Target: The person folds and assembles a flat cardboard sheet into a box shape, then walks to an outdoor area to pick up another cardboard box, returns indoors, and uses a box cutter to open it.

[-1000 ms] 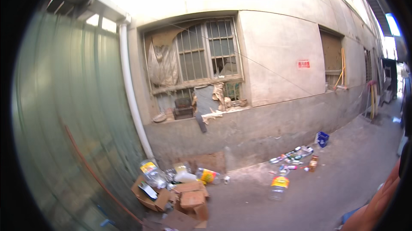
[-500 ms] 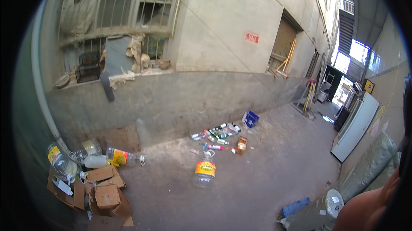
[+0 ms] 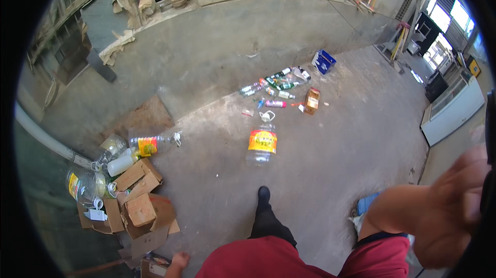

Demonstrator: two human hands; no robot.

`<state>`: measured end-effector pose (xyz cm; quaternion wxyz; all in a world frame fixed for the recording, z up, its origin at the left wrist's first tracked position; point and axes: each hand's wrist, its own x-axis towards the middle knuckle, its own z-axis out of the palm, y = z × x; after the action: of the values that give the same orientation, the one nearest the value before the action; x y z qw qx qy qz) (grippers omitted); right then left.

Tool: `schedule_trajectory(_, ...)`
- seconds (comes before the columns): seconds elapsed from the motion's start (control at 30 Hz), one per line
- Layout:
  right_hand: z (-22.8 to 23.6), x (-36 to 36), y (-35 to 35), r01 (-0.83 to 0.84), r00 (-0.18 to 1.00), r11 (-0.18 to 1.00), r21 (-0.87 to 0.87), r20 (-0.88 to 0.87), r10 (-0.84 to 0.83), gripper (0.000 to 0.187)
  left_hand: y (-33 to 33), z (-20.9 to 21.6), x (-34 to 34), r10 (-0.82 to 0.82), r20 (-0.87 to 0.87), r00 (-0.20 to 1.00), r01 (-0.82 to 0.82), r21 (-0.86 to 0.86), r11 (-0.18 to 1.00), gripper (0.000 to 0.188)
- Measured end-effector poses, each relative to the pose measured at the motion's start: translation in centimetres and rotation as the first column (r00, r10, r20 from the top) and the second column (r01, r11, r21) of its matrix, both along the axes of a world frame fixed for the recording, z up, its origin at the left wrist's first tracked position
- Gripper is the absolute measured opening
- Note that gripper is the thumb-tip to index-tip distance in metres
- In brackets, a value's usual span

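Note:
My right hand (image 3: 449,200) is raised close to the camera at the right rim, its fingers bent against the dark edge there. What they hold, if anything, is hidden. Low on the left, my left hand (image 3: 180,260) hangs beside my red top, close to cardboard boxes (image 3: 150,216); its fingers are too small to read. A large clear plastic jug (image 3: 262,144) with a yellow and red label lies on the floor ahead of my black shoe (image 3: 264,195). Past it are an amber bottle (image 3: 311,101), a pink-labelled bottle (image 3: 275,103) and several green and clear bottles (image 3: 281,84).
At left, more plastic jugs (image 3: 147,145) lie around the opened boxes, by a grey pipe (image 3: 51,136). A blue box (image 3: 324,62) stands near the wall (image 3: 232,45). A white fridge-like cabinet (image 3: 454,110) and a blue object (image 3: 368,203) are at right.
My view has tilted down, bringing my legs, red top and left hand into sight. My right hand shows more fully at the right rim. The floor items look unmoved.

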<state>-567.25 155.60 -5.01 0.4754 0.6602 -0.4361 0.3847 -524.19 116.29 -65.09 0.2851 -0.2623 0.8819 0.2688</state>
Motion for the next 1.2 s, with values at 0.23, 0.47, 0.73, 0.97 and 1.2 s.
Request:
schedule_trajectory(0.23,-27.3,-33.8,-6.8,0.254,-0.008,0.871,0.420,0.902,-0.433,0.010,6.4,-0.3,-2.2,0.181,0.462,0.868,-0.228,0.046,0.973,0.046)
schedule_trajectory(0.47,-51.7,-33.8,-11.6,-0.544,0.366,0.239,0.804,0.484,-0.795,0.014,6.1,2.1,-25.5,0.427,-0.019,0.904,-0.416,0.185,0.890,0.046)
schedule_trajectory(0.73,-58.5,-47.9,-4.3,-0.549,0.372,-0.230,0.803,-0.012,-0.928,0.022,1.6,-6.6,-44.5,0.763,0.203,0.614,-0.733,0.505,0.455,0.048)
schedule_trajectory(0.97,-64.3,-65.3,0.4,-0.539,0.106,-0.221,0.813,-0.195,-0.975,0.028,5.6,-4.3,-47.1,0.429,0.019,0.903,-0.427,0.151,0.891,0.040)
schedule_trajectory(1.2,-81.3,-81.0,-5.0,-0.651,0.212,-0.323,0.688,-0.244,-0.946,0.034,21.1,-6.3,-67.8,0.643,0.226,0.731,-0.679,0.160,0.716,0.036)
